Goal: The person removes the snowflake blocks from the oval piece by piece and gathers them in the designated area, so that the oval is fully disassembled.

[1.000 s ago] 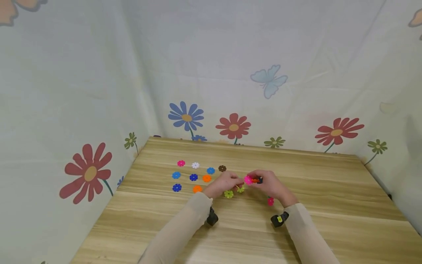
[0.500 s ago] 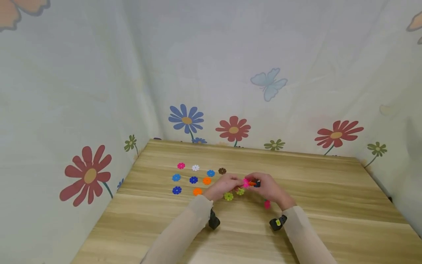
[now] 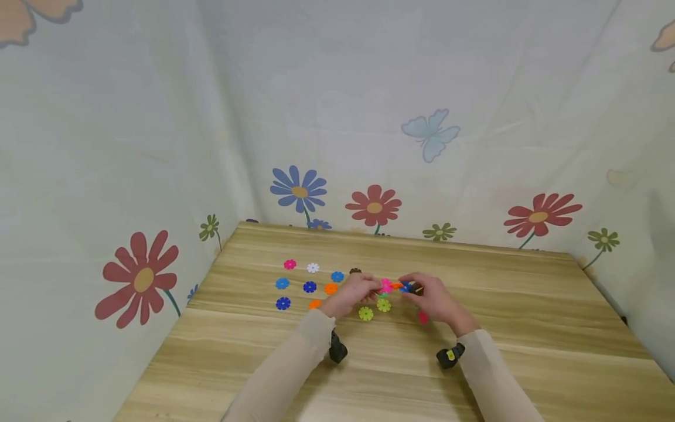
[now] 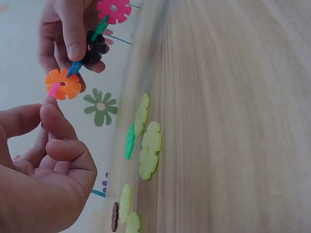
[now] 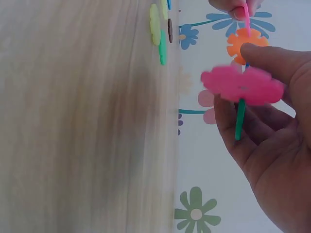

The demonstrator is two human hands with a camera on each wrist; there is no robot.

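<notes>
Both hands hold a chain of slotted snowflake discs above the table. My left hand [image 3: 352,294] pinches the pink disc [image 3: 387,285] at one end between thumb and finger. Slotted into it is an orange disc [image 4: 70,87], followed by a blue disc [image 4: 74,69] and a dark disc [image 4: 93,52]. My right hand [image 3: 436,300] grips the chain around the blue and dark discs, its fingers partly hiding them. Beyond that hand, a green disc [image 5: 240,119] and a deep pink disc [image 5: 243,86] form the other end.
Loose discs lie flat on the wooden table [image 3: 501,293]. Yellow-green ones [image 3: 366,313] sit just below the hands. Left of my left hand are several more, including a white disc [image 3: 313,268] and a dark blue disc [image 3: 283,303]. A flower-printed cloth [image 3: 327,117] hangs behind.
The chain's pink end has shifted left with my left hand. My right fingers have opened up a little from the orange part, so the blue disc now shows in the head view.
</notes>
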